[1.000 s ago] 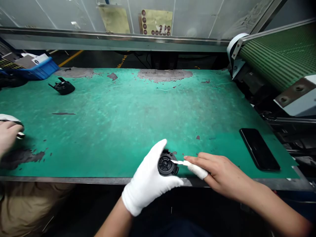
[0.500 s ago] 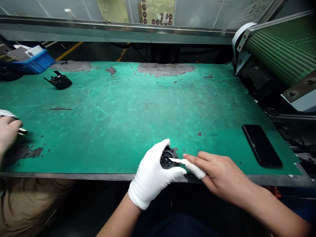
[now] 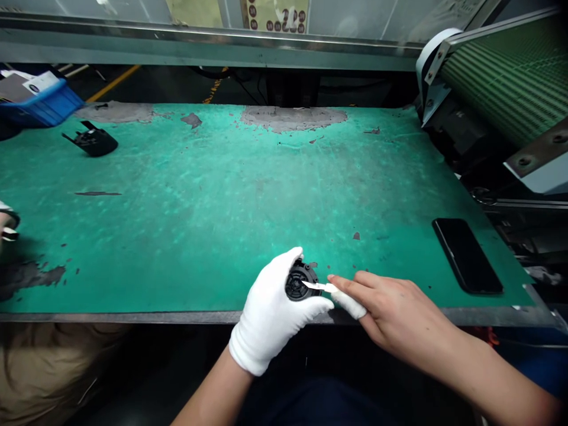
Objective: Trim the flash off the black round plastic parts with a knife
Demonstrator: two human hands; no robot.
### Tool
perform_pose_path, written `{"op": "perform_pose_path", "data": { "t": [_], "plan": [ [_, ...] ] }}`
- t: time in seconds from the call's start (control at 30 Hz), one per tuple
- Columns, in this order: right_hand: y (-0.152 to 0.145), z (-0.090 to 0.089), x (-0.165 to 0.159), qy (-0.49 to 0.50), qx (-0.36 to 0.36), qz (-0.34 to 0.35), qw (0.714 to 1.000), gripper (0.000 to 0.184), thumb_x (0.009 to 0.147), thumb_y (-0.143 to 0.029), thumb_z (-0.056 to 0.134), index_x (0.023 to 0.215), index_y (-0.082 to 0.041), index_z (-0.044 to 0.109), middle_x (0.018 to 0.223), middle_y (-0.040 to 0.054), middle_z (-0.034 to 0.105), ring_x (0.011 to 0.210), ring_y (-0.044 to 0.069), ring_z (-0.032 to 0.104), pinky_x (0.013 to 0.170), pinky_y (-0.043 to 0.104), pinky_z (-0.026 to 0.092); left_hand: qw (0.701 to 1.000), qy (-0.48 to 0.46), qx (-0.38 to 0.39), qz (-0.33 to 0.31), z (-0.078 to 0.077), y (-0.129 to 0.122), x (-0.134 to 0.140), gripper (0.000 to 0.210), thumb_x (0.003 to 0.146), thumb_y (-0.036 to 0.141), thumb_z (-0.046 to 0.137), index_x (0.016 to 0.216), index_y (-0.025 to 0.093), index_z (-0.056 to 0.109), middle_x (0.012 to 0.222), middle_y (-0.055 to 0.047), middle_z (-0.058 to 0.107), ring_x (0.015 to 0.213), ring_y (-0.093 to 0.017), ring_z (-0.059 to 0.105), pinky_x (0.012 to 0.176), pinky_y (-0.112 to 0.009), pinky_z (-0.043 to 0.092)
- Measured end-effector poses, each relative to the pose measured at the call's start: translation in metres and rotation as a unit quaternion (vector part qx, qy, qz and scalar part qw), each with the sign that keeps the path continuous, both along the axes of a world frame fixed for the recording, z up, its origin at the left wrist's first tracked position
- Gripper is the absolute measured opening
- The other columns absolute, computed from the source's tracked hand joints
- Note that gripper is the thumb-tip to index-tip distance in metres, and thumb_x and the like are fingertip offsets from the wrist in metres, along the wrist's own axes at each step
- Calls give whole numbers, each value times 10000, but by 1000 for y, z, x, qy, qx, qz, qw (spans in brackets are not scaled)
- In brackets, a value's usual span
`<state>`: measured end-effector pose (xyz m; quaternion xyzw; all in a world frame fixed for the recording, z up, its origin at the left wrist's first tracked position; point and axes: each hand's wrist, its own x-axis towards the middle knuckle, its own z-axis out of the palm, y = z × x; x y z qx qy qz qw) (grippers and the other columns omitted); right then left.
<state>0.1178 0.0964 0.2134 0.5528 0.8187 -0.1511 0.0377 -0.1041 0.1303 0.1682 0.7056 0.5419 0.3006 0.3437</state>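
My left hand (image 3: 270,307), in a white glove, is closed around a round black plastic part (image 3: 296,283) just above the front edge of the bench. Ring-shaped ribs show on the part's upward face. My bare right hand (image 3: 390,302) grips a small scalpel-like knife (image 3: 316,286) with a white wrapping around its handle or a fingertip; I cannot tell which. The blade points left, and its tip lies over the middle of the part's face. Whether the tip touches the plastic is too small to tell.
A green worktop (image 3: 213,201) carries a phone (image 3: 467,255) at right and a black plastic piece (image 3: 92,139) at left. A blue bin (image 3: 44,106) stands back left, a green conveyor (image 3: 510,83) back right. A co-worker's hand (image 3: 6,222) shows at the left edge.
The view has shifted slightly, so the bench items sit a little further left and higher. The co-worker's hand has moved mostly out at left. My hands keep nearly the same pose.
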Motion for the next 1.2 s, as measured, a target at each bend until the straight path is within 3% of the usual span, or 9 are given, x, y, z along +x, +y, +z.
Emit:
{"op": "perform_pose_path", "data": {
  "t": [0.23,0.4,0.6,0.83,0.93,1.2],
  "plan": [
    [-2,9,-8,-46,-6,-19,999,646,864,-94,445,1472,-305,509,980,46,698,828,263,697,648,361,476,999,-7,33,-6,-6,1,-1,907,660,537,877,1393,198,463,1289,-75,665,1175,-246,653,1068,-382,515],
    [-16,2,-21,-78,15,-69,994,666,872,-100,443,1506,-303,470,898,39,687,737,276,695,580,371,473,998,-25,55,-5,-11,-1,0,924,665,542,875,1405,186,452,1245,-64,689,1113,-228,684,1030,-362,543],
    [-25,-6,-13,16,43,-100,994,573,942,-163,416,1491,-312,486,937,44,688,799,248,688,653,367,514,994,1,105,12,-18,-1,1,934,657,593,858,1388,150,481,1246,-100,683,1147,-262,667,1063,-407,521],
    [3,-2,7,82,-18,-15,996,491,955,-196,434,1402,-333,585,1082,40,742,936,233,704,793,366,534,993,16,116,-32,-18,6,-6,1013,596,659,847,1388,127,505,1292,-140,661,1199,-291,644,1095,-429,496],
    [7,-3,5,65,-12,-7,998,489,959,-205,428,1409,-323,578,1074,42,740,922,245,710,764,382,538,991,19,126,-41,-17,7,-7,1026,584,662,848,1387,123,505,1276,-144,668,1188,-293,649,1092,-426,498],
    [-10,0,-19,-62,36,-67,995,598,886,-145,484,1454,-324,535,913,37,705,754,269,709,583,370,519,992,-2,122,-21,-20,2,-3,985,606,636,858,1375,131,506,1223,-121,696,1126,-277,680,1062,-412,523]
  ]
}}
